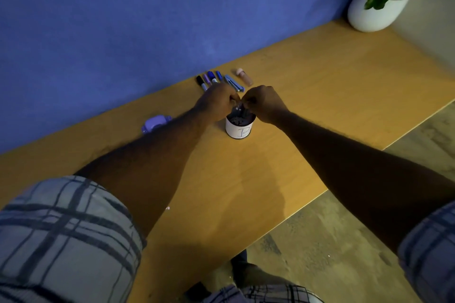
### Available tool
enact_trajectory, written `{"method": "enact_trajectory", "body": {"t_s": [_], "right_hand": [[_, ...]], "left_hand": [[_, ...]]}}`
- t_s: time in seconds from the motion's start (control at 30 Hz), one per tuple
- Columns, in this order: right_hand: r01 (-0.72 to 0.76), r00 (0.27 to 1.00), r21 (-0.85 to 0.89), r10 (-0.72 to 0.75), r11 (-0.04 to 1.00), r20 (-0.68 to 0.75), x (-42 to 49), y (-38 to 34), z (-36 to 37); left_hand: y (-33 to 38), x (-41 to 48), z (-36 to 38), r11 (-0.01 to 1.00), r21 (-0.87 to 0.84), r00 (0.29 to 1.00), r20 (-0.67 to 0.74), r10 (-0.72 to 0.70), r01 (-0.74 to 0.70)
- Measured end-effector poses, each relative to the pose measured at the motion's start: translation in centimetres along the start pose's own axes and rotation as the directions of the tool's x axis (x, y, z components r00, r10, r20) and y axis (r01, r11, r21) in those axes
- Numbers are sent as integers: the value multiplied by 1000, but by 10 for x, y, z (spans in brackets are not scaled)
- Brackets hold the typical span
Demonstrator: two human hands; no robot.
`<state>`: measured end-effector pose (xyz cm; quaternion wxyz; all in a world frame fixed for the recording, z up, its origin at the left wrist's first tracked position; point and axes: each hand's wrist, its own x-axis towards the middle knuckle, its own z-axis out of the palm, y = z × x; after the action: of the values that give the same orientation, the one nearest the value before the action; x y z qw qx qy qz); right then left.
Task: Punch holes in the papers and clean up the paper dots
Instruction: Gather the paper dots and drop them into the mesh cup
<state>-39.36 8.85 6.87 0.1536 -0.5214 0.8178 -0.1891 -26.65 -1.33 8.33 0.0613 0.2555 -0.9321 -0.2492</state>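
Left of centre on the bench, the purple hole punch is lying unused. Next, the left hand is hovering over the white cup, where paper dots are collecting, and is meeting the right hand fingertip to fingertip, probably to drop scraps inside. Both grips are curling tight, though what they are pinching cannot be told. Both forearms are stretching forward.
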Motion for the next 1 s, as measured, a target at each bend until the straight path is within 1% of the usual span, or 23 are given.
{"method": "enact_trajectory", "body": {"t_s": [0.07,0.13,0.23,0.37,0.5,0.63,0.77,0.87,0.93,1.0], "right_hand": [[37,999,-53,-38,998,-15,3,3,-2],[31,999,-68,-33,997,-25,6,3,-3],[6,1000,-64,-5,998,15,8,4,-2],[59,998,-99,-56,993,38,5,2,-3],[34,999,-62,-31,997,43,0,0,-6],[20,997,-55,-16,998,81,-5,-2,-8],[-31,1000,2,31,1000,2,-9,-4,-7],[-16,998,3,16,1000,-67,-13,-7,-6],[-7,997,-13,6,1000,-76,-13,-8,-5],[-40,998,23,42,999,-54,-12,-8,-4]], "left_hand": [[0,3,-1,1000,4,1000,7,6,-6],[1,5,-2,1000,4,1000,17,5,-5],[0,7,-3,1000,-11,1000,28,-8,8],[-6,3,-3,998,-62,996,89,-25,30],[-16,-5,-6,989,-132,988,145,-45,64],[-23,-17,-9,980,-184,989,139,-51,76],[-25,-21,-8,976,-212,994,107,-35,57],[-22,-18,-6,976,-214,996,86,-30,48],[-20,-16,-4,977,-205,994,105,-30,52],[-18,-14,-2,980,-191,992,122,-29,52]]}}
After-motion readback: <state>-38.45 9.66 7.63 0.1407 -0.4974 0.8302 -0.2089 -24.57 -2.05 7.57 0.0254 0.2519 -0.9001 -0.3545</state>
